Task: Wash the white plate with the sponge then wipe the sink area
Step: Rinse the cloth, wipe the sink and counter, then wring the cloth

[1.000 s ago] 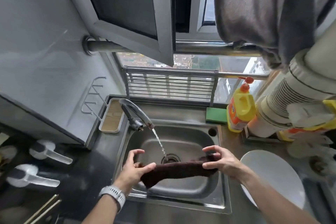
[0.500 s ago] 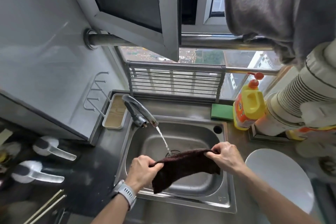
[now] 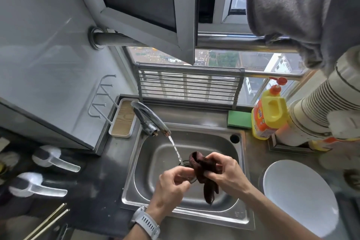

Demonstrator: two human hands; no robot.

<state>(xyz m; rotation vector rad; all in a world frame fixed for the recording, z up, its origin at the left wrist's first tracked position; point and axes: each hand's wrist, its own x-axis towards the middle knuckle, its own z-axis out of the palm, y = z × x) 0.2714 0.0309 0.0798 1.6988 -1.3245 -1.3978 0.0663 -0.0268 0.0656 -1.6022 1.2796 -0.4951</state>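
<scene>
The right hand (image 3: 224, 173) was held over the middle of the sink (image 3: 196, 213), its fingers curled round a bunched dark brown cloth (image 3: 204, 171). The left hand (image 3: 172, 185), at 9 o'clock from the cloth, had its fingertips drawn together at the cloth's near edge; whether they actually pinched the fabric could not be told. A white watch (image 3: 146, 222) was worn on the left wrist.

The cloth was gathered into a thick fold, with a rounded loop standing up at 12 o'clock and a loose tail hanging down at 6 o'clock toward the basin floor. A thin stream of water (image 3: 176, 150) was running from the chrome tap (image 3: 150, 119) at 11 o'clock and falling just beside the cloth, toward the drain.

The white plate (image 3: 298, 197) lay flat on the desk (image 3: 253, 154) at 3 o'clock from the sink, plain, round and glossy, well apart from both hands. The green sponge (image 3: 239, 120) lay at 1 o'clock on the back ledge of the sink, just beside a yellow detergent bottle (image 3: 269, 113) with a red pump top. An orange label was seen on the bottle, but its printing was too small to be read. Faint stamped characters were seen on the sink's front rim at 5 o'clock, also unreadable.
</scene>
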